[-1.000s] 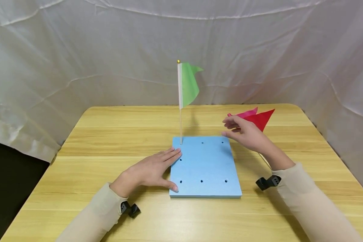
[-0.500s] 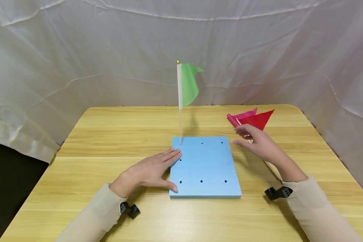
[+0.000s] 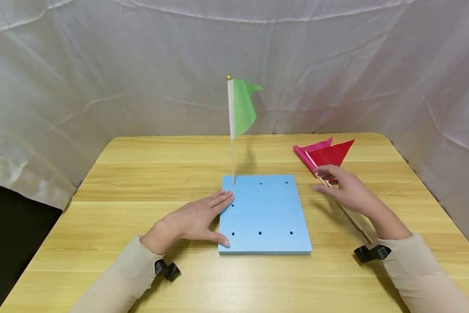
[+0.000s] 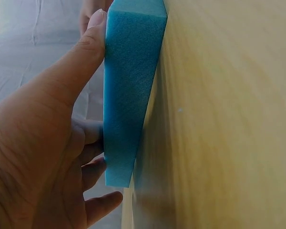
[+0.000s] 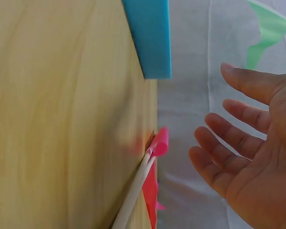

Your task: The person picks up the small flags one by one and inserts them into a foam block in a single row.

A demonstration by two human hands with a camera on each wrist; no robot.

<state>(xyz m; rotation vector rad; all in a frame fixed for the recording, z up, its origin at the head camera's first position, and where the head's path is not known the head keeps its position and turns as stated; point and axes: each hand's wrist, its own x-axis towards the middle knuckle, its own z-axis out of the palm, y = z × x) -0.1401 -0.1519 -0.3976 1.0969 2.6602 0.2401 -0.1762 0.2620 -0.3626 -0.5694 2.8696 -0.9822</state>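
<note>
My left hand [image 3: 195, 219] rests on the left edge of a light blue foam board [image 3: 265, 213], fingers straight and thumb spread along the top. A green pennant flag [image 3: 242, 108] stands upright in the board's far left hole. To the right of the board my right hand [image 3: 349, 191] hovers over the sticks [image 3: 353, 219] of flags lying on the table, its fingers loosely bent. In the right wrist view the palm of that hand has nothing in it and is apart from the sticks. A red flag [image 3: 332, 154] and a magenta flag [image 3: 302, 156] lie just beyond it.
Several small holes run around the board's edges. The wooden table [image 3: 148, 174] extends to a pale cloth curtain [image 3: 171, 69] behind and at both sides. Black wrist cameras [image 3: 371, 253] sit at both cuffs.
My right hand has moved right and toward me, from over the flags' tops to over their sticks, uncovering the red and magenta cloth. My left hand has stayed on the board.
</note>
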